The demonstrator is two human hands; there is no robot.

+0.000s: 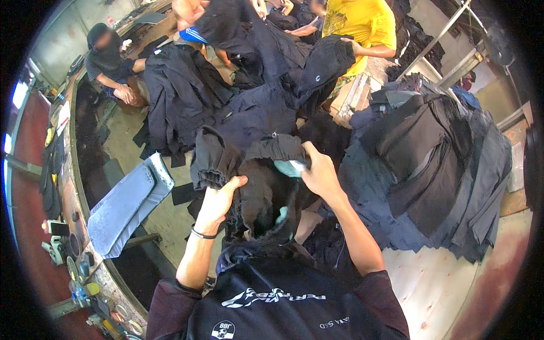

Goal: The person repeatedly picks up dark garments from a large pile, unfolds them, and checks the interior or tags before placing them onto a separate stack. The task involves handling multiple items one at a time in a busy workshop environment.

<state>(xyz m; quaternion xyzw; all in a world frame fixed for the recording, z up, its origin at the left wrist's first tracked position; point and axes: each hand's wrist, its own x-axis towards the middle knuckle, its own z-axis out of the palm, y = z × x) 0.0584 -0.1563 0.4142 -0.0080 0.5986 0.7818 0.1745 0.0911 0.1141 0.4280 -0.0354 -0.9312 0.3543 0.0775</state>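
Note:
In front of my chest, a black garment (275, 149) with a gathered, elastic-looking edge is stretched between my two hands. My left hand (222, 199) is closed on its left side, thumb on top, beside a bunched, ruffled end. At the right end of the gathered edge, my right hand (320, 170) grips the cloth. Pale green striped fabric (289, 168) shows just under that grip. The lower part of the garment hangs down towards my lap, in folds whose shape I cannot make out.
More dark garments (258, 110) are heaped ahead, and a large dark cloth pile (419, 164) stands at right. A blue-grey folded denim piece (127, 207) lies left, near a curved bench (82, 212) with tape rolls. A person in yellow (360, 34) handles dark cloth; others sit nearby.

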